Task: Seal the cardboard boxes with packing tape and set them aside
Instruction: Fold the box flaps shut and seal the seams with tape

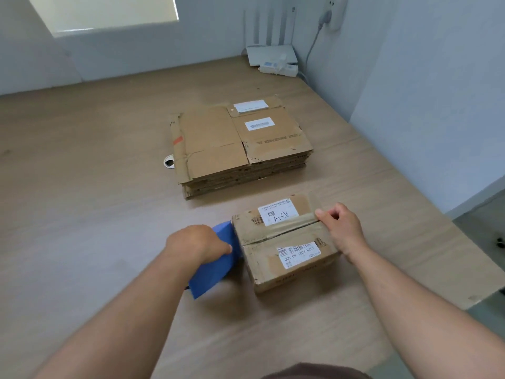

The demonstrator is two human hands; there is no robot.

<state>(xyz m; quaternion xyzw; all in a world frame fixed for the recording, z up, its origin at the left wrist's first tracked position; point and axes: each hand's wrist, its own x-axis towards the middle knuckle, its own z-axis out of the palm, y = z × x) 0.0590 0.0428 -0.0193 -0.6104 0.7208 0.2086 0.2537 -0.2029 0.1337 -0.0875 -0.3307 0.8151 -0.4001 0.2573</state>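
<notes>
The small brown cardboard box [261,265] sits on the pale wooden table [82,187], close in front of the person and a little right of centre; its top flaps are closed, with white printed labels on both; a strip of clear brownish packing tape [289,227] runs along the seam between the flaps, from the left edge to the right edge. The left hand [196,242] has its fingers curled round a blue tape dispenser [216,269], which lies against the box's left side; the right hand [341,228], fingers bent, pinches the end of the tape at the box's right top edge. Behind the box, well apart from it, lies a stack of flattened brown cardboard boxes [213,140] bearing two white labels; just beside the stack's left edge is a round cable hole [169,162] in the table. In the far corner stand a white router [270,54] with upright antennas and a white power strip [278,69].
</notes>
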